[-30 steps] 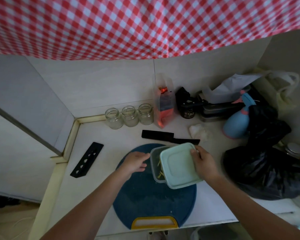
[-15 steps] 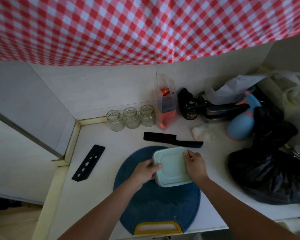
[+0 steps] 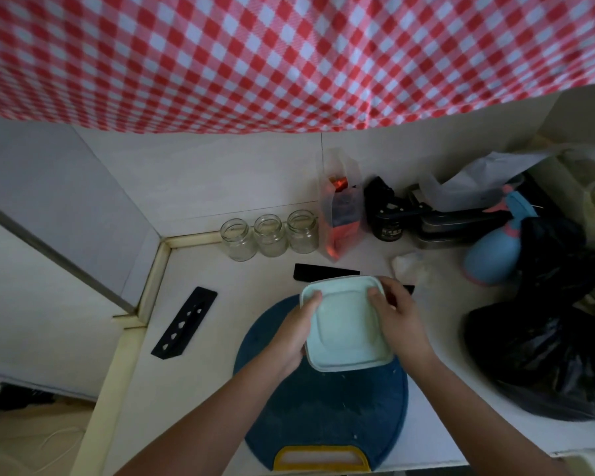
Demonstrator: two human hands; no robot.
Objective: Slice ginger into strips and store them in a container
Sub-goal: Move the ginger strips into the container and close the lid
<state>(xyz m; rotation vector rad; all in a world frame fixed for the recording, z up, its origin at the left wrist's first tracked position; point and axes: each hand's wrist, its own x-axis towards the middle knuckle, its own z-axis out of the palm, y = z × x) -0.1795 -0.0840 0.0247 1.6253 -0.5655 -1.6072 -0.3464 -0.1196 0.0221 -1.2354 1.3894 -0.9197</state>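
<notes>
A flat black plastic strip (image 3: pixel 186 324) with punched holes lies at nine o'clock from a round blue cutting board (image 3: pixel 323 413). Three clear glass jars (image 3: pixel 268 235) stand at eleven. The left hand (image 3: pixel 294 333) grips a square, smooth pale-green lidded container (image 3: pixel 346 324) at the board's twelve o'clock. The right hand (image 3: pixel 397 321) clasps the opposite side. A crumpled glossy black bag (image 3: pixel 547 355) sits at three.

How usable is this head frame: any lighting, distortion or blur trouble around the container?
Head view: dim overall, and the black bag on the right loses detail in shadow; wide-angle bending bows the hem of the checked cloth; the lid, left hand and right hand are sharp, without glare.
</notes>
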